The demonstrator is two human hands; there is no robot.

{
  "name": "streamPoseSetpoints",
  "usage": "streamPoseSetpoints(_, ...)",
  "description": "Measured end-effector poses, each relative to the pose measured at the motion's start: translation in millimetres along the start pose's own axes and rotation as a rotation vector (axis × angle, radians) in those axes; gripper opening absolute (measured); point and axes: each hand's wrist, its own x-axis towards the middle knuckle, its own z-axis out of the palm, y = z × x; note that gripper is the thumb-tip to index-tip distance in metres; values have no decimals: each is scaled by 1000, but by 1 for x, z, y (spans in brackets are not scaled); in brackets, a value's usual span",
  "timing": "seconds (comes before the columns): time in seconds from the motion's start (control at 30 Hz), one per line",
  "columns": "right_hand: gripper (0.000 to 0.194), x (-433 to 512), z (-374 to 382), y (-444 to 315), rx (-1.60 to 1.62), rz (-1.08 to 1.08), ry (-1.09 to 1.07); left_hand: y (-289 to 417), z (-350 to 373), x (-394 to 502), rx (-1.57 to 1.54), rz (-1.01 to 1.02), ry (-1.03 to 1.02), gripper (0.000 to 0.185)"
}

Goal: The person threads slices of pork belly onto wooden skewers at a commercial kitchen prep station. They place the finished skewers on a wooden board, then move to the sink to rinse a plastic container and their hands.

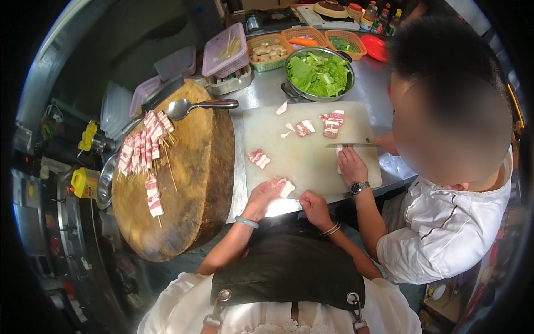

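My left hand (262,197), a pale bangle on its wrist, holds slices of raw pork belly (286,188) over the near edge of the white cutting board (308,167). Just to the right, my right hand (313,208) pinches what looks like a thin bamboo skewer running towards that meat; most of it is hidden. A small pile of pork slices (259,158) lies on the board near my left hand. Farther back are more cut pieces (305,128) and a stacked portion of pork (332,124). Threaded pork skewers (142,146) are heaped on the round wooden chopping block (192,175), with one skewer (154,196) lying apart.
At right, a co-worker's hand (352,165) steadies pork under a knife (350,145). A large spoon (183,108) rests on the block. Behind the board stand a metal pot of leafy greens (319,75), a basket of ginger (267,52) and a lilac basket (225,50).
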Motion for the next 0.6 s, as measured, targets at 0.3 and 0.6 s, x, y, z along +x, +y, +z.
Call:
streamPoseSetpoints(0.3,10,-8,19,0,-44,-39,-50,-29,3,12,-30,166,142,27)
streamPoseSetpoints(0.6,13,-21,16,-1,3,-45,-89,-27,6,-2,-187,199,146,25)
